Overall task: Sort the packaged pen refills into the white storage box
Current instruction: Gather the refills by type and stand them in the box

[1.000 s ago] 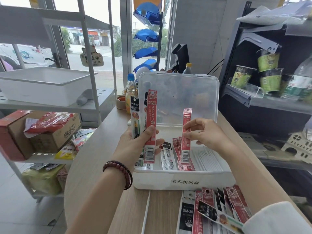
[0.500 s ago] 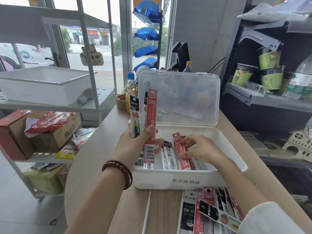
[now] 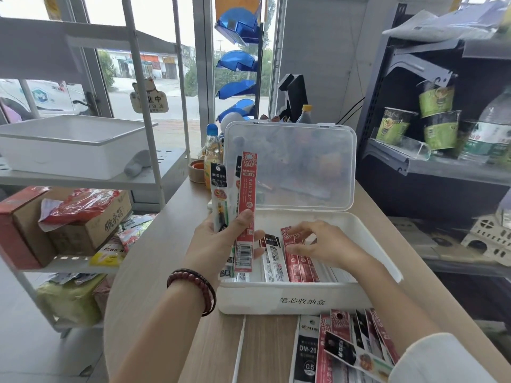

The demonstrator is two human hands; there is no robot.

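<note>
On my feed the left hand is raised over the left end of the white storage box. Its thumb lies across the front and its curled fingers sit behind, pinching a bundle of refill packs that stands upright. The front one is a long red pack with a barcode near its lower end, and black-topped packs fan out behind it. A dark red bead bracelet circles that wrist. The right hand lies low inside the box, fingers slightly spread and gently bent, with the tips resting on the red packs in the box, which lie flat side by side. Whether its thumb grips one I cannot tell. Just left of those, white-and-black packs also lie flat on the box floor. The translucent lid stands open and upright along the back edge. The box sits on a wooden table, and its front wall carries a printed line of characters. Near me, just in front of the box, a loose pile of packs lies on the table, red and black overlapping, one marked DM-20. A white sleeve covers the right forearm.
</note>
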